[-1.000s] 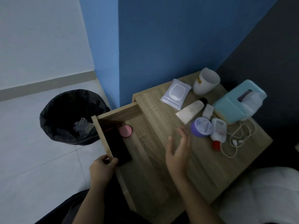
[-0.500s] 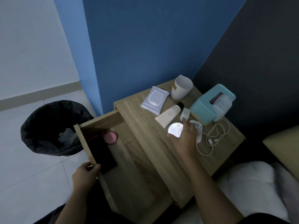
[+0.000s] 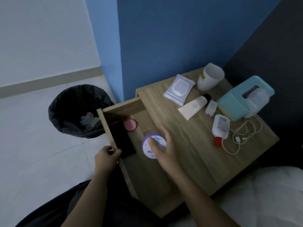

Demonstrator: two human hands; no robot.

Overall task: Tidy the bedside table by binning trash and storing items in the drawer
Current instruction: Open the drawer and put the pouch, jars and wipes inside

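Purple-lidded jar (image 3: 153,145) off tabletop (image 3: 196,145), now over open drawer (image 3: 124,107), right hand (image 3: 165,154) curled round it. Left hand (image 3: 106,157) grips drawer front. Jar nearly stored.

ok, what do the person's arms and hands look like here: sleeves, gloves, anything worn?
The left forearm and right forearm are bare to the frame edge: no sleeves. The left hand and right hand carry no gloves, and no ring, watch or band shows, though the dim light could hide small ones. Dark fabric lies below the arms, likely clothing.
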